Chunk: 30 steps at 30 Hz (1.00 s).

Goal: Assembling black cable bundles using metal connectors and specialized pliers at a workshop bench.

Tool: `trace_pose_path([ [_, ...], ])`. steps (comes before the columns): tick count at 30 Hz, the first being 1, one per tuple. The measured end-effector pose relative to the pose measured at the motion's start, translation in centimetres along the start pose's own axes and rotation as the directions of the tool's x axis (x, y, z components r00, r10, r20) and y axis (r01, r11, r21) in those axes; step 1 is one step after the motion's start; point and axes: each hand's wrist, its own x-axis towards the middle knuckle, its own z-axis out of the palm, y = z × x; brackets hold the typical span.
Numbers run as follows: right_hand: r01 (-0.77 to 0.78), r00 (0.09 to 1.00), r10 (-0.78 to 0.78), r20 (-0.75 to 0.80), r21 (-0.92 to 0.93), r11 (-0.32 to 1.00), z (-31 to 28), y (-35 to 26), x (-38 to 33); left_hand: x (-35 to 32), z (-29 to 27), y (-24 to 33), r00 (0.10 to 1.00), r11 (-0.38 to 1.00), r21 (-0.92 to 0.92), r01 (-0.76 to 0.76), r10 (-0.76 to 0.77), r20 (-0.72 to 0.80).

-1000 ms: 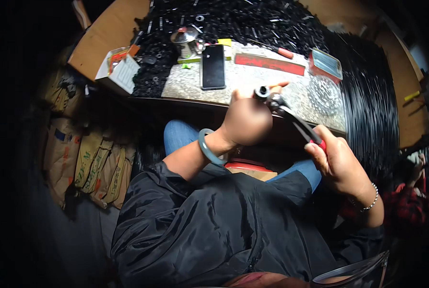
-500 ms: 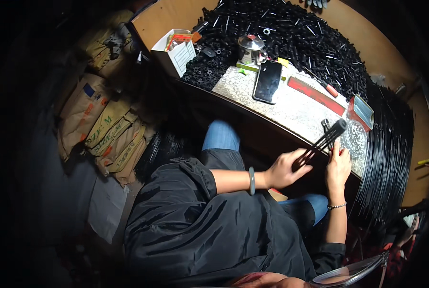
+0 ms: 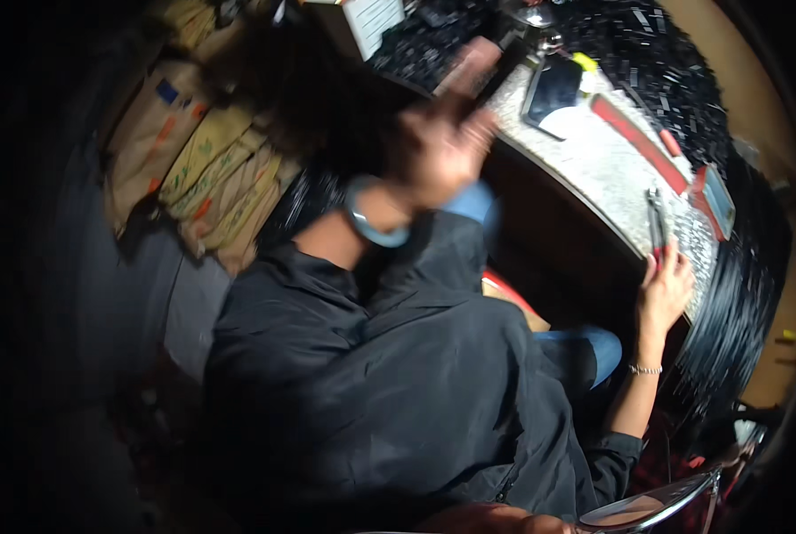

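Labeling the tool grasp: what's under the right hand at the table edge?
The right hand rests on the red-handled pliers, which lie on the speckled tabletop. Its fingers cover the handle ends; whether they grip is hidden.

You wear a loose black jacket and blue jeans, 1 pale blue bangle on your left wrist, 1 thin silver bracelet on your right.

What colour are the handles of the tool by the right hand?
Red, on the pliers at the right hand; head view.
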Motion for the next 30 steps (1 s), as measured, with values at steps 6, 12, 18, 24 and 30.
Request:
trace_pose_path([
  [6,-0.012,0.999,0.018,-0.047,0.114,0.993,-0.9,-0.4,-2.4,-15.6,-15.3,-11.1,0.98,0.639,0.743,0.199,-0.152,-0.131],
  [12,0.026,0.996,-0.018,-0.087,0.096,0.995,0.1,-0.7,-2.9,-39.0,-15.5,-9.6,0.443,0.261,0.667,0.698,-0.889,-0.115],
  [18,0.082,0.992,-0.054,-0.116,0.257,0.963,-2.6,0.4,-1.7,-40.4,-14.2,-16.2,0.479,0.146,0.906,0.397,-0.875,-0.069],
  [24,-0.121,0.978,0.152,-0.141,0.21,0.97,-2.8,3.5,-1.8,-34.6,-9.9,-19.5,0.692,0.572,0.631,0.524,-0.718,0.076],
  [30,-0.499,0.862,0.5,-0.089,0.025,0.866,0.6,16.2,-1.3,-17.0,1.9,-10.0,0.823,0.868,0.147,0.474,-0.497,0.277],
])
